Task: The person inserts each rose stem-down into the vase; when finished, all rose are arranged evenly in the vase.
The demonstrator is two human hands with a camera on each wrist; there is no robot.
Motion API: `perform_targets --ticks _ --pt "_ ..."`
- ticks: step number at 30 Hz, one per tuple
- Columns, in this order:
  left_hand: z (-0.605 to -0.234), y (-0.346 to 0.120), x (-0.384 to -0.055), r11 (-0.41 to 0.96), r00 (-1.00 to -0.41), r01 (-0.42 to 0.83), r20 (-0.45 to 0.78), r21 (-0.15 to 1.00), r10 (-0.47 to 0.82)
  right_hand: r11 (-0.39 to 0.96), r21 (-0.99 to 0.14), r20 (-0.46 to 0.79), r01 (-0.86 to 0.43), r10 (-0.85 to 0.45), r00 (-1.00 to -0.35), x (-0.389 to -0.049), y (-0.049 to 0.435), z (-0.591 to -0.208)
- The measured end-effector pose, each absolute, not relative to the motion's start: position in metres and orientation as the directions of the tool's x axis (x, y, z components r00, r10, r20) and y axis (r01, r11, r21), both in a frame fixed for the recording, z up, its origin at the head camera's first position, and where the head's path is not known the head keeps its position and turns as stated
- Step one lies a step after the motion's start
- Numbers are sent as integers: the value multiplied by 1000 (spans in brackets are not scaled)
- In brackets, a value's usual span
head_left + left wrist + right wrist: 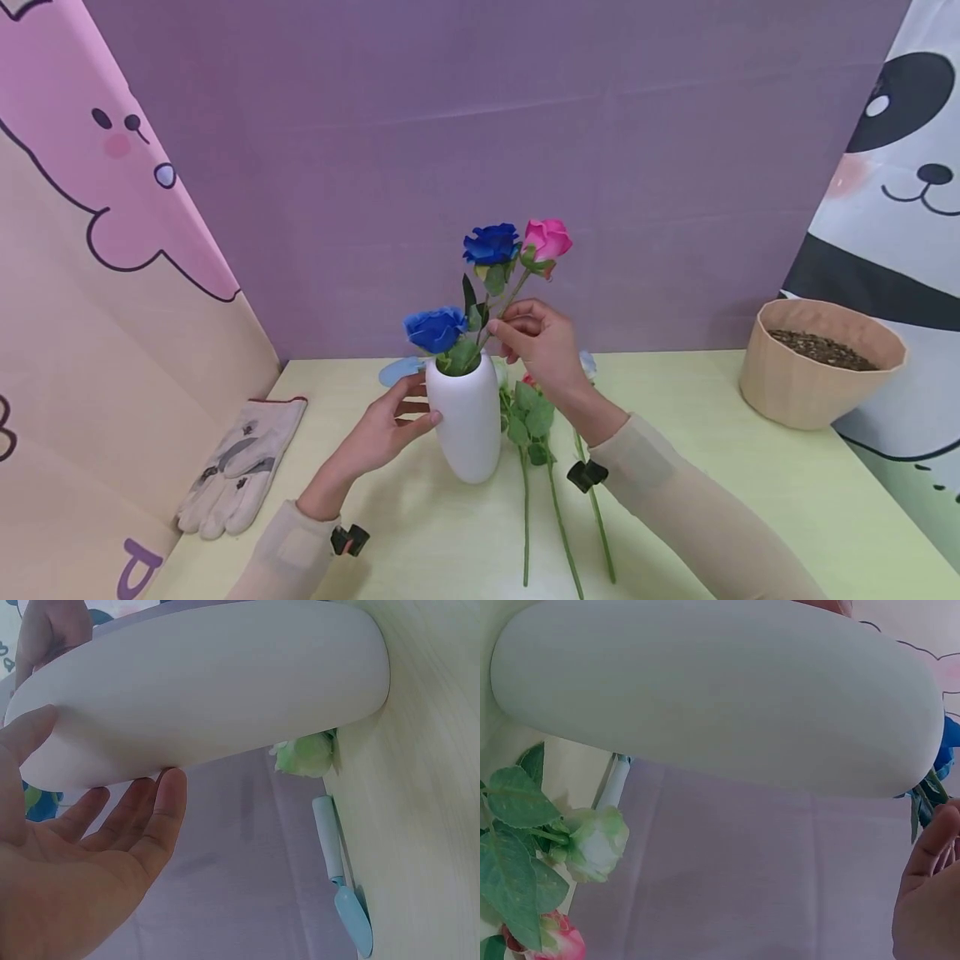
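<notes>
A white vase (467, 429) stands upright on the table. My left hand (386, 425) holds its left side near the top, thumb in front and fingers behind; the left wrist view shows the fingertips (174, 784) against the vase wall. Two blue roses (491, 244) rise from the vase mouth, the shorter bloom (435, 330) leaning left over the rim. Above the right of the mouth, my right hand (543, 346) pinches the stem of a pink rose (547, 239) between thumb and fingers. The lower end of that stem is hidden among the leaves at the mouth.
Several cut roses lie right of the vase, with long stems (557, 500) toward the front and a pale bloom (596, 844) behind. A light-blue trowel (351, 919) lies behind the vase. Gloves (240, 471) lie left; a tan pot (787, 379) of dark soil stands right.
</notes>
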State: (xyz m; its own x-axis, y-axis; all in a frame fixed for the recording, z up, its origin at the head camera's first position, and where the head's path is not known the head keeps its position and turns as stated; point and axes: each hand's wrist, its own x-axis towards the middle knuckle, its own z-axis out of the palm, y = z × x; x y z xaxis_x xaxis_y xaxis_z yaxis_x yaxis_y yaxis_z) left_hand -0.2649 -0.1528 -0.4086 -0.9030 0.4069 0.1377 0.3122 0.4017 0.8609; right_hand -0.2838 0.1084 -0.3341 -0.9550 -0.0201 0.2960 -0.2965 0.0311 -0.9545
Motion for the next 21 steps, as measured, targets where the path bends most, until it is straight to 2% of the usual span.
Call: perform_targets --ticks 12,21 --pt "-409 -154 -265 397 -893 338 157 853 422 168 -937 306 -305 -20 -952 -285 106 -335" --pt "-411 -154 -266 391 -892 335 154 857 426 124 -951 275 -282 -74 -959 -286 107 -340"
